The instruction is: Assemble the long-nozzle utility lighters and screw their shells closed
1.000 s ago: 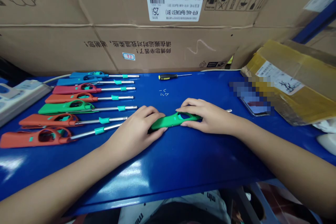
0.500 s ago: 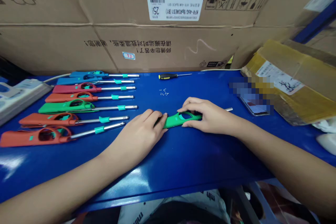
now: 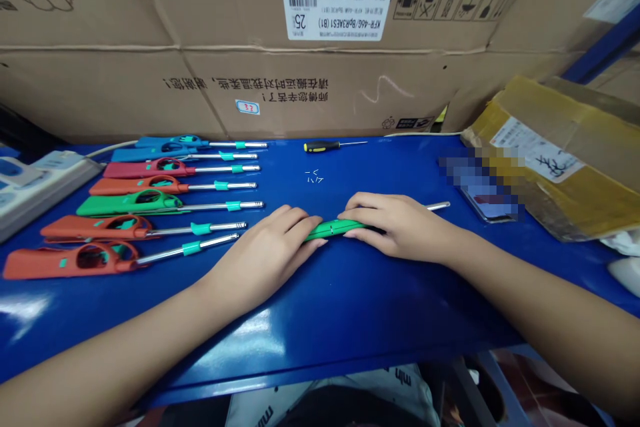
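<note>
Between my two hands lies a green long-necked lighter (image 3: 333, 229), turned with its narrow seam edge upward. My left hand (image 3: 277, 240) is closed around the butt end of its handle. Fingers and thumb of my right hand (image 3: 395, 223) pinch the trigger end, which they mostly cover. The lighter's metal tube sticks out beyond my right hand, pointing right. To the left, several more lighters in blue, red, orange and green (image 3: 133, 203) lie in a column, tubes pointing right, with teal tape on them.
A black and yellow screwdriver (image 3: 323, 145) lies at the back of the blue table (image 3: 350, 320). A large cardboard box (image 3: 260, 67) walls off the rear. At right are a phone (image 3: 493, 203) and a yellow-taped carton (image 3: 555, 153); a power strip (image 3: 47, 180) sits at left.
The green lighter has been rolled in my hands, so its seam edge now faces up instead of its flat side with the trigger opening. Both hands keep hold of it.
</note>
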The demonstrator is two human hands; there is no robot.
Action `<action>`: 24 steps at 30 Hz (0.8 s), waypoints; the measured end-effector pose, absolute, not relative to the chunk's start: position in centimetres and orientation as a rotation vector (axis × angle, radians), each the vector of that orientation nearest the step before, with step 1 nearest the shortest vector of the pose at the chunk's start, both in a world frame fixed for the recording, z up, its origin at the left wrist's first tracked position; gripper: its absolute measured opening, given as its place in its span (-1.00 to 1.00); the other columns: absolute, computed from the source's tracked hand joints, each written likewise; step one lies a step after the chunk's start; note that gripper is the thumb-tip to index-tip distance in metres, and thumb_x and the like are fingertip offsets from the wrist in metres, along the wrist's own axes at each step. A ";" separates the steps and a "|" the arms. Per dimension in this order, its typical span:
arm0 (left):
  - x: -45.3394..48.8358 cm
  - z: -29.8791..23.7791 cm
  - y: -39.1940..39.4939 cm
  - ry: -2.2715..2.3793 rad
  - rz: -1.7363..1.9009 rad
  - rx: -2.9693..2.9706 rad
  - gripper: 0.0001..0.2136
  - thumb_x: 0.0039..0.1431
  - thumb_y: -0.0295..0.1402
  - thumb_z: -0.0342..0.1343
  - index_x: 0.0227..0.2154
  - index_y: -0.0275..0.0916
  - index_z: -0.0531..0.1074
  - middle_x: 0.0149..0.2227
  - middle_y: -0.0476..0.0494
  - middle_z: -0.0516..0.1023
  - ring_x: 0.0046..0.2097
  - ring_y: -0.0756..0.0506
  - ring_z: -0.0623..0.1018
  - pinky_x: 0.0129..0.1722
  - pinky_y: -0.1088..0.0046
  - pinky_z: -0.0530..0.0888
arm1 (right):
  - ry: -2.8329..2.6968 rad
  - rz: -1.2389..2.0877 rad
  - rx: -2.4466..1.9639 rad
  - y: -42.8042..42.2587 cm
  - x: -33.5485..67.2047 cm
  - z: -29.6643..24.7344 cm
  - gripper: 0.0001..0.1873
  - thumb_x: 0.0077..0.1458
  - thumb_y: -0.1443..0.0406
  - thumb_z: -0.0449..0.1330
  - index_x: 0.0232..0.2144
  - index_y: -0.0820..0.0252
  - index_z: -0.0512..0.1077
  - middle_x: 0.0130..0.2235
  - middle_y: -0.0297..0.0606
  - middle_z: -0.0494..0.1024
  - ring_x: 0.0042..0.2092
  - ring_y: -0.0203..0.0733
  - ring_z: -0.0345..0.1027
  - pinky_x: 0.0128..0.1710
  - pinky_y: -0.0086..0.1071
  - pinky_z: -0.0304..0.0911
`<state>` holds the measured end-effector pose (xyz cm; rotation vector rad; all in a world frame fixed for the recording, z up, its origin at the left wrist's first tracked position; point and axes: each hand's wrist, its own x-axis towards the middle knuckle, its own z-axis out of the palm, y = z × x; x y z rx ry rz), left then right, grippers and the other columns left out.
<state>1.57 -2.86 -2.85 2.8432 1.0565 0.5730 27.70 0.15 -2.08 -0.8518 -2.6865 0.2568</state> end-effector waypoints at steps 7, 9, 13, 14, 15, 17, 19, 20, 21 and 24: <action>1.5 -2.7 -3.1 0.989 0.621 2.850 -0.74 0.44 -0.33 -0.02 -0.03 -0.39 0.48 -0.20 -0.22 0.55 -0.18 -0.16 0.53 -0.17 0.26 0.54 | -2.719 0.127 -0.797 -0.2 27.5 -1.8 -0.71 0.38 0.19 0.05 -0.11 0.20 0.52 -0.10 -0.22 0.60 -0.14 -0.11 0.51 -0.18 -0.22 0.35; 1.5 -2.6 -3.1 0.979 0.641 2.849 -0.75 0.43 -0.34 -0.01 -0.05 -0.39 0.48 -0.22 -0.22 0.55 -0.20 -0.15 0.53 -0.20 0.28 0.54 | -2.696 0.129 -0.795 -0.2 27.4 -1.7 -0.71 0.38 0.20 0.05 -0.08 0.19 0.53 -0.08 -0.22 0.61 -0.12 -0.12 0.52 -0.16 -0.23 0.36; 1.3 -2.6 -2.9 1.003 0.643 2.838 -0.75 0.43 -0.34 -0.01 -0.06 -0.40 0.49 -0.21 -0.24 0.56 -0.20 -0.15 0.53 -0.20 0.28 0.54 | -2.656 0.188 -0.855 -0.2 27.8 -1.4 -0.72 0.36 0.19 0.11 -0.04 0.17 0.53 -0.04 -0.20 0.61 -0.11 -0.14 0.53 -0.14 -0.29 0.37; 1.2 -2.6 -2.9 1.013 0.642 2.839 -0.75 0.43 -0.33 -0.01 -0.06 -0.39 0.49 -0.21 -0.24 0.57 -0.20 -0.16 0.53 -0.20 0.27 0.54 | -2.652 0.203 -0.878 -0.1 28.0 -1.3 -0.72 0.34 0.18 0.13 -0.05 0.18 0.54 -0.05 -0.19 0.61 -0.12 -0.14 0.53 -0.14 -0.30 0.37; 1.2 -2.7 -2.8 1.028 0.645 2.836 -0.74 0.43 -0.33 -0.01 -0.06 -0.39 0.50 -0.21 -0.24 0.57 -0.20 -0.16 0.54 -0.20 0.26 0.54 | -2.652 0.210 -0.896 0.1 28.2 -1.2 -0.73 0.32 0.18 0.16 -0.07 0.19 0.55 -0.07 -0.18 0.61 -0.13 -0.14 0.53 -0.15 -0.31 0.37; 1.0 -2.7 -2.7 1.063 0.659 2.815 -0.74 0.43 -0.32 -0.01 -0.06 -0.38 0.50 -0.19 -0.24 0.57 -0.19 -0.17 0.54 -0.19 0.25 0.55 | -2.668 0.192 -0.914 0.4 28.6 -0.9 -0.75 0.29 0.18 0.19 -0.12 0.20 0.57 -0.14 -0.17 0.63 -0.15 -0.12 0.53 -0.14 -0.28 0.35; 1.0 -2.6 -2.7 1.090 0.663 2.786 -0.74 0.42 -0.32 -0.01 -0.06 -0.37 0.50 -0.18 -0.24 0.57 -0.18 -0.17 0.55 -0.18 0.25 0.55 | -2.692 0.140 -0.911 0.7 28.9 -0.6 -0.77 0.28 0.18 0.22 -0.16 0.19 0.58 -0.20 -0.19 0.64 -0.16 -0.10 0.52 -0.11 -0.24 0.33; 0.9 -2.5 -2.6 1.099 0.655 2.770 -0.74 0.42 -0.31 -0.01 -0.06 -0.36 0.50 -0.17 -0.24 0.57 -0.17 -0.17 0.55 -0.17 0.25 0.55 | -2.701 0.112 -0.906 0.7 29.0 -0.5 -0.77 0.27 0.18 0.22 -0.17 0.19 0.58 -0.23 -0.19 0.65 -0.17 -0.09 0.51 -0.10 -0.22 0.31; 0.9 -2.5 -2.6 1.107 0.643 2.755 -0.74 0.42 -0.31 -0.01 -0.05 -0.35 0.50 -0.17 -0.24 0.56 -0.17 -0.17 0.55 -0.16 0.24 0.55 | -2.705 0.087 -0.904 0.8 29.0 -0.5 -0.78 0.28 0.18 0.21 -0.18 0.19 0.58 -0.24 -0.20 0.65 -0.18 -0.08 0.50 -0.10 -0.22 0.29; 0.9 -2.3 -2.5 1.130 0.616 2.713 -0.73 0.42 -0.29 -0.01 -0.02 -0.32 0.50 -0.14 -0.23 0.56 -0.13 -0.18 0.55 -0.11 0.21 0.55 | -2.699 0.033 -0.896 0.5 29.0 -0.3 -0.77 0.29 0.18 0.20 -0.22 0.22 0.56 -0.29 -0.21 0.63 -0.22 -0.09 0.46 -0.16 -0.23 0.25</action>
